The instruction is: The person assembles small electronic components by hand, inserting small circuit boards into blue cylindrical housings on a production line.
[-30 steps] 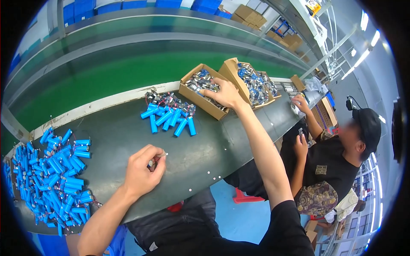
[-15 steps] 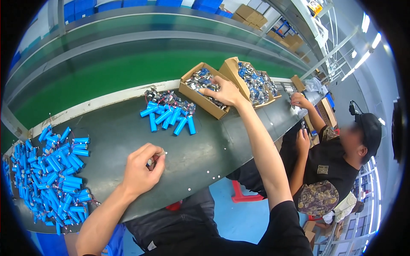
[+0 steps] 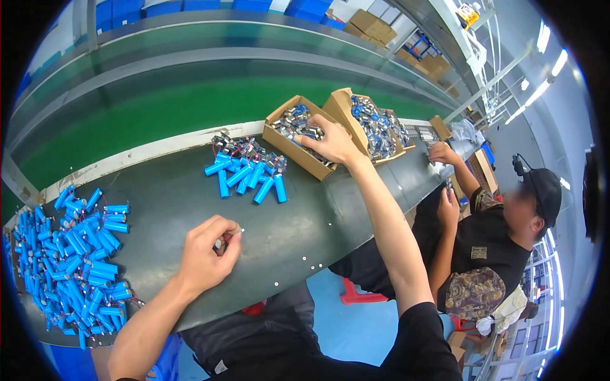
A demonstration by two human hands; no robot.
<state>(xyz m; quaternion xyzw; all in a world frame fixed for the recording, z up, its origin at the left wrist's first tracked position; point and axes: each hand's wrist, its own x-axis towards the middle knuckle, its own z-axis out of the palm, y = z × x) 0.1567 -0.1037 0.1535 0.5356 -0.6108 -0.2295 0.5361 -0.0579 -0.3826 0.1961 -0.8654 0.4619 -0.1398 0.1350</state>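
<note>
My left hand is above the dark tabletop, closed in a pinch on a small silvery part. Most of that part is hidden by the fingers; a pale tip sticks out past the fingertips. My right hand reaches into an open cardboard box of small metal components. Its thumb and fingers are apart, touching the components, and some fingertips are hidden. Left of this box lies a group of blue cylindrical battery cells with wired metal parts attached.
A large heap of blue battery cells covers the table's left end. A second cardboard box of components adjoins the first. Small white bits lie near the front edge. A co-worker sits at the right, handling parts. Behind runs a green conveyor belt.
The view has shifted slightly. My right hand stays in the box, its fingers moving a little among the components. My left hand keeps its pinch.
</note>
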